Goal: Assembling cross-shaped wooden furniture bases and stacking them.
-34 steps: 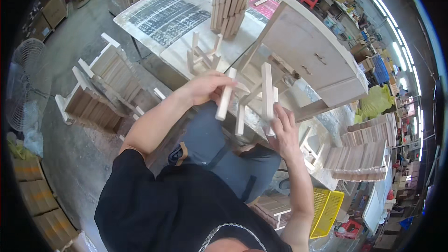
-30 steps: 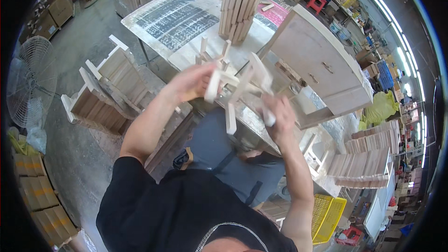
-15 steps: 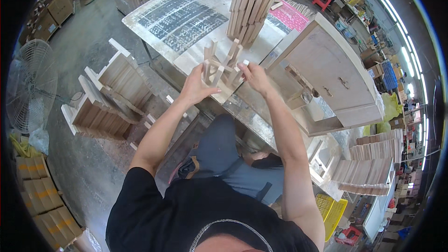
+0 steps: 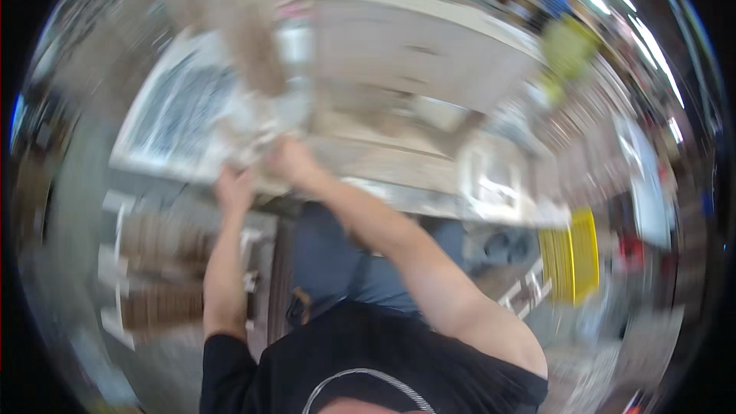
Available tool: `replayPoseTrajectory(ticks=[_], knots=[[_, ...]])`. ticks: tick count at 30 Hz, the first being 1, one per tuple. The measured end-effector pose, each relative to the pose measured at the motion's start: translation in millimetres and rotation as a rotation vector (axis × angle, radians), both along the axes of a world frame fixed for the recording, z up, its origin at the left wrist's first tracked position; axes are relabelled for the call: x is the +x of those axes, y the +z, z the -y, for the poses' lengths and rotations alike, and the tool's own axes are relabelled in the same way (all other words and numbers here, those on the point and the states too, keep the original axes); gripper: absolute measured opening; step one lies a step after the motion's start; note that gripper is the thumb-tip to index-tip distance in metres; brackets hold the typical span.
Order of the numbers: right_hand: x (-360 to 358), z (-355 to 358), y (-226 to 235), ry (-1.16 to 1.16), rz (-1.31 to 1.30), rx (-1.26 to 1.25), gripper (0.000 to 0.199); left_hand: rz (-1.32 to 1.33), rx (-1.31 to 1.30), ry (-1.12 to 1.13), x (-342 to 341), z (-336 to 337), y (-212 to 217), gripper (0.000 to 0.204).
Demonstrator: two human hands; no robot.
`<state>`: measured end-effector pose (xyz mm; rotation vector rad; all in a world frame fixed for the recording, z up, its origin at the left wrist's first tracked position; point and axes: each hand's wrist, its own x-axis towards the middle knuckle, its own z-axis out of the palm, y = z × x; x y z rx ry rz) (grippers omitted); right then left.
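Motion smears the view. My left hand (image 4: 235,186) is at the table's front edge, beside a blurred cluster of pale wooden pieces (image 4: 247,132). On the other side of that cluster is my right hand (image 4: 290,159), close to the left one. The fingers of both hands are too smeared to show whether they grip any wood. Behind the cluster rises a tall stack of wooden strips (image 4: 257,54). The hands reach over a pale worktable (image 4: 142,138) with a dark patterned area on its top.
A large wooden box-like fixture (image 4: 429,46) takes up the table right of my hands. Stacked wooden panels (image 4: 169,245) stand low on my left, with more boards (image 4: 590,138) at the right. A yellow basket (image 4: 569,257) sits below the table's right end.
The whole view has swung to the right, so table, fixture and stacks appear shifted and turned. My hands now appear further left in the picture, still by the wooden pieces.
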<state>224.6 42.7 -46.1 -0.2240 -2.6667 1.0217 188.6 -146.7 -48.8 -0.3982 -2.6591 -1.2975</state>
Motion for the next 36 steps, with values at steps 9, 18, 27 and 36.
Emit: replayPoseTrajectory(ticks=[9, 18, 27, 36], knots=[[235, -105, 72, -0.012, -0.245, 0.115, 0.03, -0.06, -0.145, 0.081, -23, 0, 3, 0.037], [445, -377, 62, -0.491, 0.274, 0.54, 0.029, -0.133, 0.045, 0.153, 33, 79, -35, 0.059], [403, -439, 22, -0.301, 0.397, 0.453, 0.017, 0.254, -0.397, 0.266, 208, 233, -50, 0.028], [488, -305, 134, -0.59, -0.179, -0.444, 0.02, 0.166, -0.646, 0.166, 188, 208, -84, 0.027]])
